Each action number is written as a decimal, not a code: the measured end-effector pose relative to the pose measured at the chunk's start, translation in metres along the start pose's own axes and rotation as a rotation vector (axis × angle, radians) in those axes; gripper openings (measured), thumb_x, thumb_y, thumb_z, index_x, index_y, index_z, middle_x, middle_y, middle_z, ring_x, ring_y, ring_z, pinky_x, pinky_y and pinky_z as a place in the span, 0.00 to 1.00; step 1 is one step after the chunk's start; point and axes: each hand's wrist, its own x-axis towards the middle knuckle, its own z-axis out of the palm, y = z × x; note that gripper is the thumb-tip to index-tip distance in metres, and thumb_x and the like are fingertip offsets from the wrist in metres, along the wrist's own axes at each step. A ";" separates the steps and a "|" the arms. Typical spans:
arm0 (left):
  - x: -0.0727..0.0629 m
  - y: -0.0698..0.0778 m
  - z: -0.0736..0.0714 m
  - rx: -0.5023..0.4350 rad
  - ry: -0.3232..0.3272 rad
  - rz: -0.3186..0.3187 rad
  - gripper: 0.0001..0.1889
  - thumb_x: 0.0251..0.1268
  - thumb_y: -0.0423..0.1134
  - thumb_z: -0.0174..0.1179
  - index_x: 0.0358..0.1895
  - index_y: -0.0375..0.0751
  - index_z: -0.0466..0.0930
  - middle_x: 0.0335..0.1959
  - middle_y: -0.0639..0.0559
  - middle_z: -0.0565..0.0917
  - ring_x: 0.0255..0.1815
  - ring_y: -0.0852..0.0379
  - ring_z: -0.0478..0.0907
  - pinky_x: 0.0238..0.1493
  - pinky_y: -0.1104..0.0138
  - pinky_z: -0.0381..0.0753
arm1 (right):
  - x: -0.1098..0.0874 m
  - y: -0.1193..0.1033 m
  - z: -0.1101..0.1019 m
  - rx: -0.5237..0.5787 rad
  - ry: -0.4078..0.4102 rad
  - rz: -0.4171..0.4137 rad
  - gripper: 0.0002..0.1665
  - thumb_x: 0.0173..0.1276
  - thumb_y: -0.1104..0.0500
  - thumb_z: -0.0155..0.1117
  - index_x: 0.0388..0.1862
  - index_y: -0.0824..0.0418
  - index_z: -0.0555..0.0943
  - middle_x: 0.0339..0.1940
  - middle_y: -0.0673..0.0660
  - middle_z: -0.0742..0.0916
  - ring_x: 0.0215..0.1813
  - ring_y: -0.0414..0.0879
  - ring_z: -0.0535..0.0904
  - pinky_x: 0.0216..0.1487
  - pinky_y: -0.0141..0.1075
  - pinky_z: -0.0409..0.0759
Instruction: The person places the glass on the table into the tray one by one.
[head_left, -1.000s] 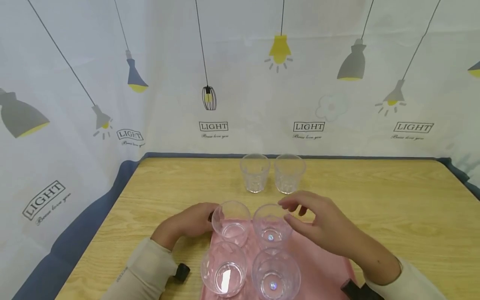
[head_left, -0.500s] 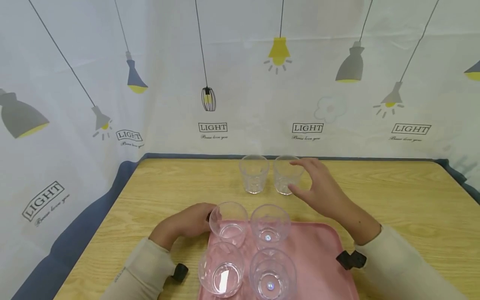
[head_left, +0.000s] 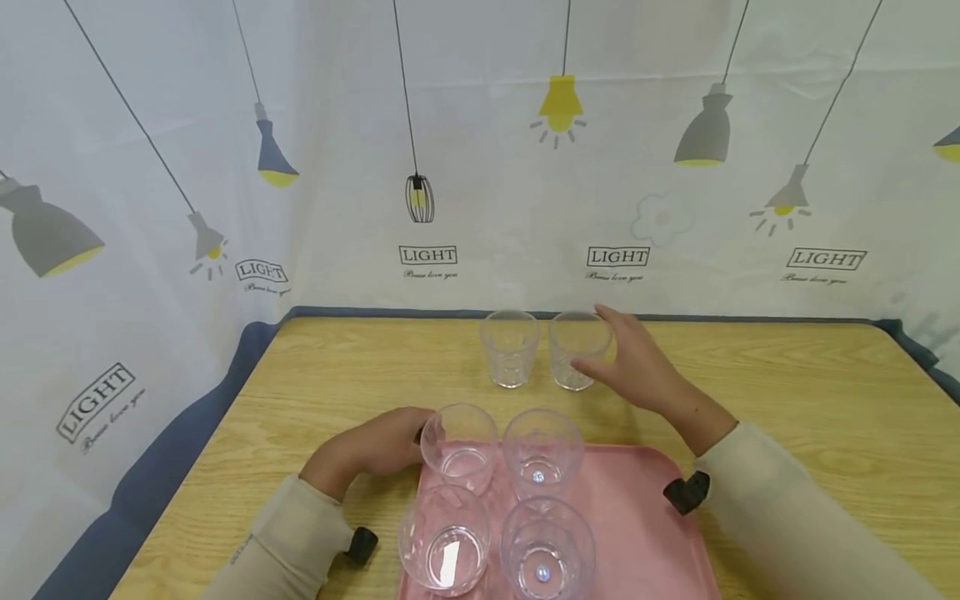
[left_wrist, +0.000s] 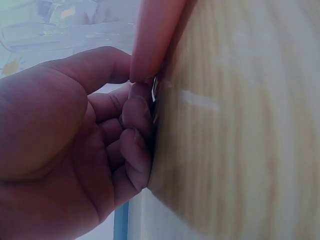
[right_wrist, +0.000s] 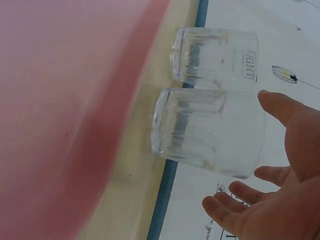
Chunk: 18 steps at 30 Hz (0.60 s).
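The right rear tumbler (head_left: pixel 570 343) stands upright on the wooden table (head_left: pixel 360 358), beyond the pink tray (head_left: pixel 637 508). The right hand (head_left: pixel 637 364), fingers spread, flanks it; contact cannot be confirmed. The left hand (head_left: pixel 386 440) grips the tray, which bears four clear cups (head_left: pixel 543 450).

Here you've got a pink tray (head_left: pixel 648 521), smooth and plastic-looking, with a soft, low sheen. On it, four cups (head_left: pixel 549 533), see-through and glossy, throwing bright highlights; plastic or glass, you can't tell which. Beyond, the two far cups (head_left: pixel 510 346) have a clear shine too, smooth up top, faceted lower down. Your table (head_left: pixel 795 400) shows wood grain, smooth, faintly glossy. The backdrop (head_left: pixel 495 183) looks like matt, creased cloth; your sleeves (head_left: pixel 802 517) are matt cloth too.
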 end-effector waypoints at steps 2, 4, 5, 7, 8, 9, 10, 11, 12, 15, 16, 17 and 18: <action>0.000 0.001 0.000 -0.003 -0.004 -0.001 0.04 0.72 0.44 0.60 0.40 0.51 0.80 0.36 0.60 0.81 0.42 0.61 0.75 0.51 0.62 0.76 | 0.002 0.003 0.000 0.018 -0.020 0.026 0.54 0.68 0.46 0.68 0.80 0.68 0.50 0.77 0.72 0.62 0.78 0.68 0.56 0.73 0.63 0.58; -0.001 0.001 0.000 -0.009 -0.007 -0.007 0.04 0.72 0.44 0.60 0.39 0.50 0.80 0.35 0.60 0.80 0.41 0.60 0.75 0.50 0.62 0.76 | 0.003 0.005 -0.001 0.036 -0.048 0.057 0.56 0.68 0.44 0.67 0.81 0.66 0.47 0.78 0.71 0.61 0.77 0.68 0.57 0.72 0.64 0.60; -0.001 0.001 0.000 -0.012 -0.009 -0.009 0.04 0.72 0.43 0.60 0.38 0.49 0.79 0.34 0.59 0.79 0.40 0.60 0.75 0.49 0.62 0.76 | 0.004 0.005 -0.001 0.044 -0.061 0.068 0.57 0.68 0.43 0.67 0.81 0.66 0.45 0.78 0.71 0.61 0.77 0.68 0.57 0.72 0.64 0.61; -0.001 0.001 0.000 -0.017 -0.013 -0.014 0.06 0.72 0.43 0.59 0.36 0.49 0.78 0.32 0.59 0.78 0.39 0.59 0.74 0.47 0.63 0.75 | 0.005 0.006 0.000 0.059 -0.082 0.084 0.59 0.68 0.42 0.66 0.81 0.65 0.43 0.79 0.71 0.60 0.77 0.68 0.58 0.71 0.64 0.62; -0.001 0.001 0.000 -0.018 -0.013 -0.014 0.06 0.72 0.43 0.59 0.36 0.49 0.78 0.32 0.59 0.78 0.39 0.59 0.74 0.47 0.63 0.75 | 0.005 0.007 0.000 0.066 -0.089 0.089 0.60 0.68 0.42 0.66 0.81 0.65 0.42 0.78 0.71 0.60 0.76 0.69 0.59 0.71 0.64 0.63; -0.001 0.001 0.000 -0.021 -0.013 -0.015 0.06 0.72 0.43 0.59 0.36 0.49 0.77 0.32 0.59 0.78 0.39 0.59 0.74 0.46 0.63 0.75 | 0.006 0.007 0.001 0.076 -0.095 0.093 0.60 0.68 0.42 0.66 0.82 0.65 0.41 0.78 0.71 0.60 0.76 0.69 0.59 0.70 0.64 0.63; -0.001 0.001 0.000 -0.021 -0.013 -0.016 0.06 0.72 0.43 0.60 0.35 0.49 0.77 0.32 0.59 0.78 0.39 0.59 0.74 0.46 0.63 0.75 | 0.006 0.007 0.001 0.086 -0.100 0.096 0.60 0.69 0.42 0.66 0.82 0.65 0.40 0.78 0.72 0.60 0.76 0.69 0.59 0.70 0.64 0.63; -0.001 0.001 0.000 -0.022 -0.013 -0.017 0.06 0.72 0.43 0.60 0.35 0.48 0.77 0.32 0.59 0.77 0.38 0.59 0.74 0.46 0.63 0.75 | 0.007 0.008 0.002 0.094 -0.103 0.096 0.61 0.69 0.43 0.66 0.82 0.65 0.39 0.78 0.72 0.60 0.76 0.69 0.59 0.71 0.64 0.63; 0.000 0.001 0.000 -0.019 -0.011 -0.018 0.06 0.72 0.43 0.60 0.35 0.49 0.77 0.32 0.59 0.78 0.38 0.59 0.74 0.46 0.63 0.75 | 0.008 0.008 0.003 0.100 -0.106 0.100 0.61 0.69 0.43 0.66 0.82 0.65 0.39 0.78 0.72 0.61 0.76 0.69 0.59 0.71 0.64 0.63; 0.000 0.000 0.000 -0.013 -0.008 -0.024 0.06 0.72 0.43 0.60 0.35 0.49 0.77 0.32 0.59 0.78 0.38 0.59 0.74 0.46 0.62 0.75 | 0.009 0.008 0.005 0.120 -0.112 0.111 0.62 0.69 0.43 0.66 0.82 0.64 0.37 0.78 0.71 0.61 0.76 0.69 0.59 0.70 0.64 0.63; 0.000 0.000 0.000 -0.010 -0.007 -0.025 0.06 0.72 0.44 0.60 0.36 0.49 0.78 0.32 0.59 0.78 0.39 0.59 0.74 0.47 0.61 0.75 | 0.009 0.008 0.006 0.122 -0.114 0.115 0.62 0.69 0.42 0.66 0.82 0.64 0.37 0.79 0.71 0.61 0.76 0.69 0.59 0.70 0.64 0.63; 0.000 -0.001 0.000 -0.009 -0.004 -0.026 0.05 0.72 0.44 0.60 0.37 0.50 0.79 0.33 0.59 0.79 0.40 0.59 0.75 0.49 0.61 0.76 | 0.009 0.009 0.007 0.125 -0.114 0.120 0.62 0.69 0.42 0.66 0.82 0.64 0.36 0.79 0.70 0.61 0.76 0.69 0.59 0.70 0.64 0.63; 0.000 -0.001 0.001 -0.009 -0.002 -0.027 0.05 0.72 0.45 0.60 0.38 0.50 0.80 0.35 0.59 0.80 0.41 0.60 0.75 0.51 0.60 0.76 | 0.010 0.009 0.007 0.127 -0.115 0.123 0.63 0.69 0.42 0.66 0.82 0.64 0.36 0.79 0.70 0.61 0.76 0.69 0.59 0.70 0.64 0.64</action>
